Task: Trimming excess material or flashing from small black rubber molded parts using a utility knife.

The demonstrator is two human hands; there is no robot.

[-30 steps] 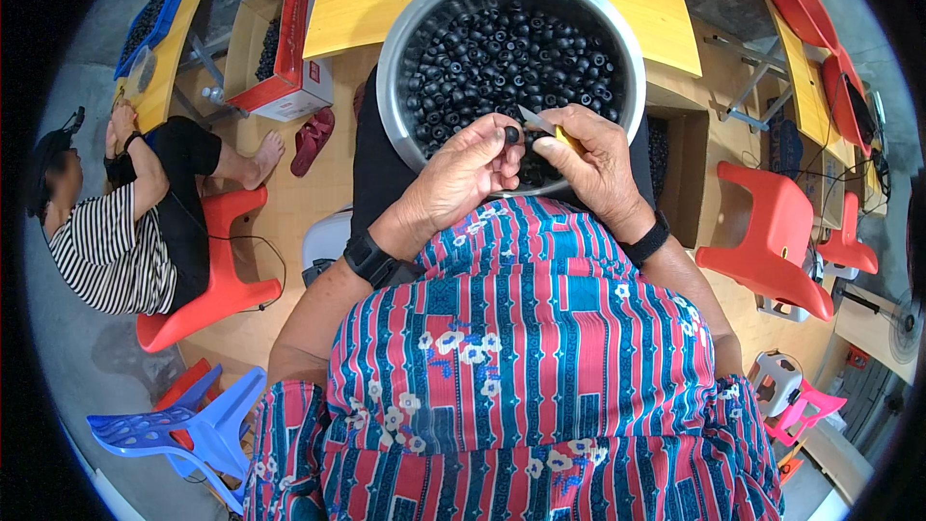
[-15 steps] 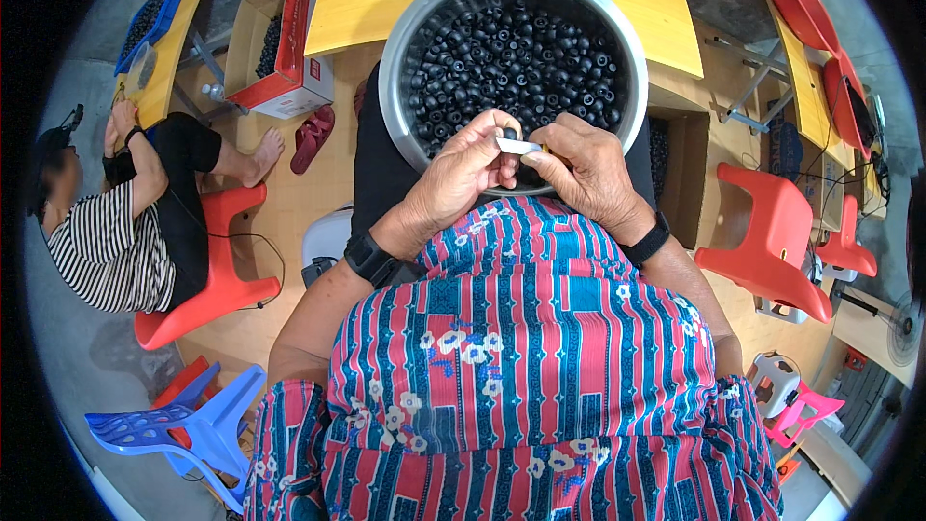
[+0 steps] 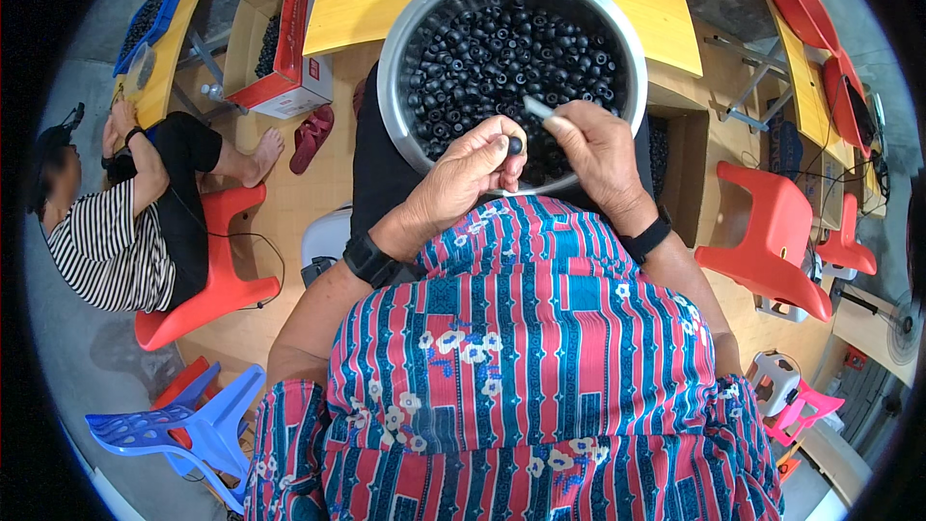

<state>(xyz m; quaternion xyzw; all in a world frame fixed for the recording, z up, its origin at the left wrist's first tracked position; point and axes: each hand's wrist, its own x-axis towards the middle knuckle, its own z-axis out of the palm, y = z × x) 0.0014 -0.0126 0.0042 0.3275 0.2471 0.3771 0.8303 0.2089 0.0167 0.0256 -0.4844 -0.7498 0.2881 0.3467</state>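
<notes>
My left hand (image 3: pixel 465 169) pinches a small black rounded piece (image 3: pixel 515 146) between thumb and fingertips, over the near side of a large metal bowl (image 3: pixel 389 82). Many similar black pieces (image 3: pixel 502 63), several with a hole in the end, fill the bowl. My right hand (image 3: pixel 600 147) is closed around a small knife; its pale, flat blade (image 3: pixel 537 107) points up and left above the pieces. The handle is mostly hidden in my fingers. A short gap separates the blade from the piece in my left hand.
A yellow table (image 3: pixel 357 0) stands beyond the bowl. An open carton (image 3: pixel 275 48) with black pieces is at left, another carton (image 3: pixel 687 174) right of my legs. A co-worker (image 3: pixel 125 222) sits far left on a red chair (image 3: pixel 227 241). Another red chair (image 3: pixel 762 232) stands at right.
My right hand has moved the knife blade up and right, away from the black piece. My left hand stays nearly in place, its piece now more visible.
</notes>
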